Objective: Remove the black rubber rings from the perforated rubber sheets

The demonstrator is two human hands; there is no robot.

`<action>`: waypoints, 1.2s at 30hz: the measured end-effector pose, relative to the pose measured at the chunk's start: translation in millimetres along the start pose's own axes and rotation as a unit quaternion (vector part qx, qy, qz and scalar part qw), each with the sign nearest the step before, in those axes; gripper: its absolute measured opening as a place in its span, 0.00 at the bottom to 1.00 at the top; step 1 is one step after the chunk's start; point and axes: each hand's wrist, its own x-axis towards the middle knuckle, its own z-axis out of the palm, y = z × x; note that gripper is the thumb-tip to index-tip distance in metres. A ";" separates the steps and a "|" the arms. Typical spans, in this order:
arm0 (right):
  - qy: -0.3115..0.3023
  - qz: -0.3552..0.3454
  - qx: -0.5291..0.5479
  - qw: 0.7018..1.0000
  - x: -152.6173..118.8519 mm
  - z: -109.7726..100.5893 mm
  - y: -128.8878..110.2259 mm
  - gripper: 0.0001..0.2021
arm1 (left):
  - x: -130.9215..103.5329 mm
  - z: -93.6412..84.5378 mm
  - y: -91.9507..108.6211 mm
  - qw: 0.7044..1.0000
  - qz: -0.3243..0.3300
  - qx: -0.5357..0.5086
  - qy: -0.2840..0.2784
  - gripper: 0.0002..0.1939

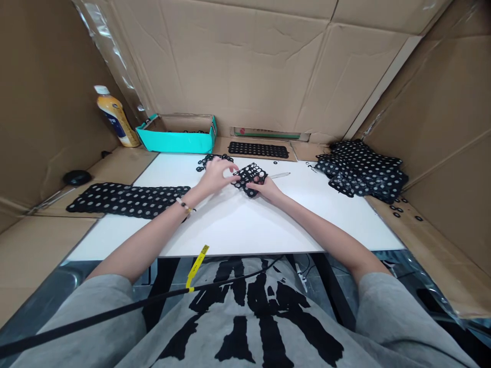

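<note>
A small black sheet with rows of round holes (245, 176) is held above the white board. My right hand (266, 189) pinches its right side, and a thin pointed tool (280, 175) sticks out to the right from that hand. My left hand (218, 173) is at the sheet's left edge, thumb and forefinger curved close to it; whether they grip it is too small to tell. Behind my left hand lies a pile of small black rings (217, 157). A long black sheet with holes (128, 200) lies to the left, partly under my left forearm.
A turquoise box (176, 142) and an orange bottle (118, 118) stand at the back left. Another perforated strip (258, 150) lies at the back. Black perforated sheets (362, 168) are heaped at the right, near loose rings (397, 208). Cardboard walls (245, 66) surround the white board (245, 230).
</note>
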 end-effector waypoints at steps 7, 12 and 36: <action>-0.060 -0.011 0.054 0.997 -0.9 -2.0 -0.6 0.24 | -9.7 19.9 19.9 0.996 0.022 -0.069 -0.061 0.10; -0.058 0.003 0.069 0.996 3.7 -4.2 6.6 0.24 | -7.6 25.9 13.8 0.988 -0.047 -0.146 -0.036 0.13; -0.083 0.003 0.111 0.990 -3.5 0.6 -3.7 0.23 | -10.9 17.0 22.7 0.995 0.044 -0.052 -0.075 0.13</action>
